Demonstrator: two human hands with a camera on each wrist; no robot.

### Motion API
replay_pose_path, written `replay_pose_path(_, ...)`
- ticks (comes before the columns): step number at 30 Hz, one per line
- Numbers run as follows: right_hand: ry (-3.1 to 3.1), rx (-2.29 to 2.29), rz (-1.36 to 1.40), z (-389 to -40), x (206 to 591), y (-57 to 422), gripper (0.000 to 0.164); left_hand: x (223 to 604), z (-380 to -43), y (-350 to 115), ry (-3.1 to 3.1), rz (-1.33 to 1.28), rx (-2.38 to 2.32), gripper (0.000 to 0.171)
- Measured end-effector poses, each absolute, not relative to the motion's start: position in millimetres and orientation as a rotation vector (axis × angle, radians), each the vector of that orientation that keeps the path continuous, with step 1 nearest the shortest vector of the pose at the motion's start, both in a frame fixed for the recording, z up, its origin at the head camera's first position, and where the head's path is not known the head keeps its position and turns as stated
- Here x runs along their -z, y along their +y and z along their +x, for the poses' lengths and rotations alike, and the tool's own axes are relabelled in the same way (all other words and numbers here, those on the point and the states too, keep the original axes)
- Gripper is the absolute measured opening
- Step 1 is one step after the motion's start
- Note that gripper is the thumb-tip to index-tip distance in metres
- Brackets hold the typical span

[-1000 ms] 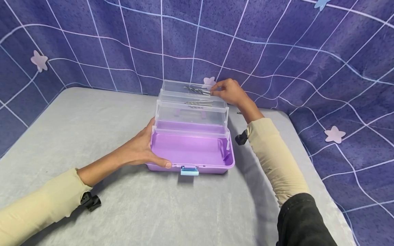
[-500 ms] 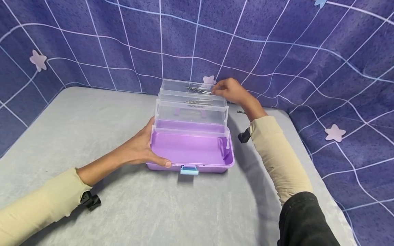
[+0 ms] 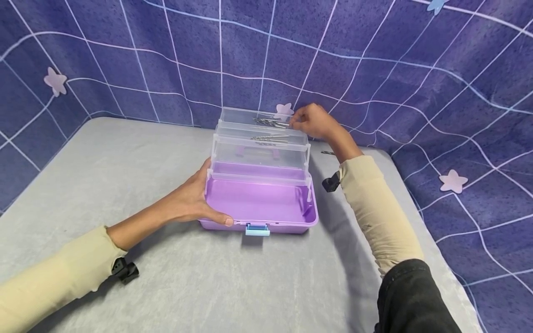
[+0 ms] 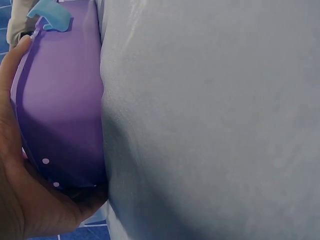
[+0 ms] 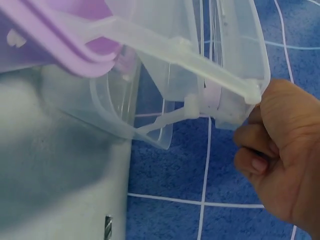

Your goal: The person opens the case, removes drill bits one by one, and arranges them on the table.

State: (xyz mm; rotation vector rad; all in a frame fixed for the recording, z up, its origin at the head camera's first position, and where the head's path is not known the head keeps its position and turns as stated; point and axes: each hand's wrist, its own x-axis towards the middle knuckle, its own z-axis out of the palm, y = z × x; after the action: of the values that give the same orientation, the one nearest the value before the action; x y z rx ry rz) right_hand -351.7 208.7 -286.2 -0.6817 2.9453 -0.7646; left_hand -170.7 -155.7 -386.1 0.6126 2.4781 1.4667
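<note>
A purple toolbox (image 3: 258,203) with clear fold-out trays (image 3: 260,159) stands open on the table in the head view. My left hand (image 3: 189,196) grips its left end, thumb over the front rim and fingers round the side; the left wrist view shows this too. Several drill bits (image 3: 270,123) lie in the top tray, and more drill bits (image 3: 269,138) lie one tray lower. My right hand (image 3: 314,121) is at the top tray's right end, its fingertips pinching the ends of the upper bits. In the right wrist view, the tray wall hides those fingertips.
A loose drill bit (image 3: 327,152) lies on the grey tabletop (image 3: 266,286) right of the toolbox, near my right forearm. The light blue latch (image 3: 257,230) hangs at the toolbox's front. Purple gridded cloth (image 3: 179,51) hangs close behind the table.
My right hand has shifted slightly to the right at the top tray, and the upper drill bits have slid a little the same way. My left hand keeps its grip.
</note>
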Motion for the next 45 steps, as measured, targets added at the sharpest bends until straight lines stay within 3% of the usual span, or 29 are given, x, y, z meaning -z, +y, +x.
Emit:
replay_pose_path(12, 2.628, 1.356, -0.283, -345.8, 290.3, 231.4, 0.036, 386.7, -170.2, -155.4, 2.475, 0.624, -1.479, 0.159)
replay_pose_path(19, 2.380, 1.638, -0.213, -340.1, 293.0, 253.3, 0.050, 390.2, -171.6, -156.7, 2.528, 0.695, -1.443, 0.163)
replay_pose_path(29, 2.288, 1.774, -0.183, -333.0, 302.5, 279.0, 0.021, 386.0, -170.9, -155.5, 2.492, 0.617, -1.462, 0.163)
replay_pose_path(45, 2.209, 1.909, -0.146, -318.6, 306.3, 318.3, 0.024, 386.0, -171.0, -155.4, 2.444, 0.655, -1.502, 0.160)
